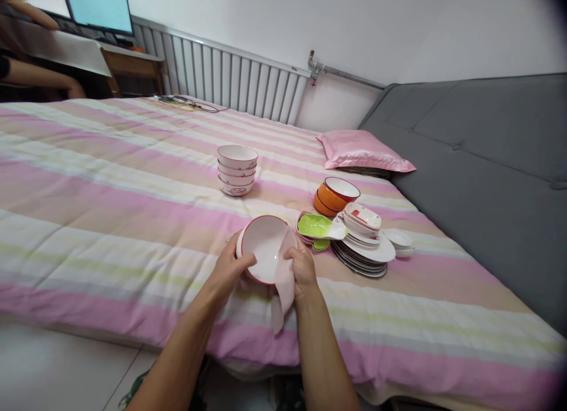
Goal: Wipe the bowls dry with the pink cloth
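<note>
A white bowl (261,245) with a red rim is tilted toward me just over the bed's near side. My left hand (233,262) grips its left edge, thumb inside the rim. A pale pink cloth (286,275) drapes over the bowl's right edge and hangs below it. My right hand (302,266) is closed on the cloth at that side, pressing it to the rim; its far fingers are hidden. Beyond stands a stack of white bowls (237,169) with red rims. Close to my right hand lies a green leaf-shaped dish (315,226).
Right of my hands are orange bowls (330,198), a pile of plates (372,251) topped by small rectangular dishes (362,216), and small white bowls (398,240). A pink pillow (363,150) lies by the grey headboard (478,139). Cables (186,103) lie far back; a person's arm (35,14) shows upper left.
</note>
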{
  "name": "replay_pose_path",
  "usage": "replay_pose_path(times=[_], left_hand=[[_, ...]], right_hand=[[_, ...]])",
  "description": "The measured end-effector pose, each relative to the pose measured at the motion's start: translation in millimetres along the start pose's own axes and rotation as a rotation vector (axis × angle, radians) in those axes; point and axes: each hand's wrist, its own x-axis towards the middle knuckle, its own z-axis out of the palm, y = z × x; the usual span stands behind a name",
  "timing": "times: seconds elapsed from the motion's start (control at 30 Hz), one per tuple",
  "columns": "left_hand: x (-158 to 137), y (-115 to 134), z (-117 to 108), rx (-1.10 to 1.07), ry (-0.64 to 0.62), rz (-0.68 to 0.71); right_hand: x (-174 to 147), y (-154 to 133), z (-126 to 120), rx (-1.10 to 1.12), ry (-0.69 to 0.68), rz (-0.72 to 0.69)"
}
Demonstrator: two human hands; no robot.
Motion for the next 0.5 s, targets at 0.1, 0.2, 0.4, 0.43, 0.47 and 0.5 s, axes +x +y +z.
replay_pose_path(times=[0.1, 0.2, 0.4, 0.43, 0.47, 0.5], left_hand=[[1.1, 0.3, -6.1, 0.061, -0.050, 0.106], [2.9, -0.2, -10.9, 0.116, -0.088, 0.184], [6.0, -2.1, -12.5, 0.173, -0.109, 0.290], [6.2, -2.6, -12.1, 0.175, -0.104, 0.307], [6.3, -3.0, -11.7, 0.179, -0.097, 0.324], [6.2, -3.2, -11.3, 0.184, -0.089, 0.339]], right_hand=[[0.7, 2.0, -1.0, -0.017, 0.011, 0.019], [1.6, 4.5, -1.8, -0.043, 0.017, 0.024], [1.3, 7.0, 0.4, -0.036, -0.004, 0.023], [1.6, 7.5, 0.8, -0.039, -0.006, 0.019], [2.1, 8.1, 1.1, -0.048, -0.004, 0.010], [2.8, 9.0, 1.1, -0.063, 0.001, -0.002]])
